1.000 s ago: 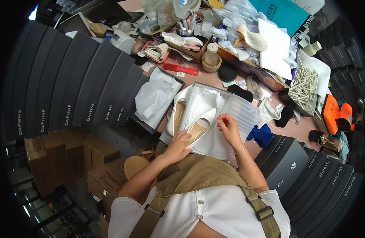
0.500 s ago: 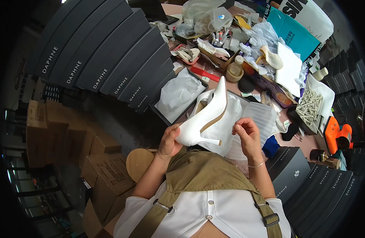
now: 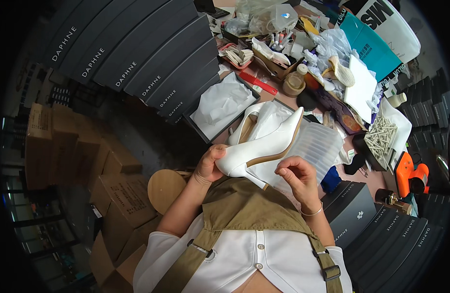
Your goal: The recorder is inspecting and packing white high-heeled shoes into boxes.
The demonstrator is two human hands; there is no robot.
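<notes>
Left hand (image 3: 209, 166): we are gripping the white shoe (image 3: 264, 144) at its heel end, fingers curled round the back, thumb on the upper.
Shoe: we are holding it up over the open box (image 3: 283, 105), toe pointing up and away, tan sole edge facing right, thin heel (image 3: 254, 179) pointing down toward our apron.
Right hand (image 3: 297, 178): we are keeping it just beside the heel, fingers pinched together; we cannot tell whether anything is between them.
Second shoe (image 3: 242, 129): lying in the box under white tissue (image 3: 269, 117).
Risk, slip: we are holding the shoe with one hand only, at the back; a loosening grip could be dropping it onto the box or the table's clutter.
Risk, scuffing: nails (image 3: 379, 134) and an orange tool (image 3: 410, 178) are lying to the right; swinging the toe that way could be marking the white upper.
Risk, heel: it is hanging near the apron and could be snagging the cloth.
Risk, soiling: bare fingers could be smudging the pale upper.
</notes>
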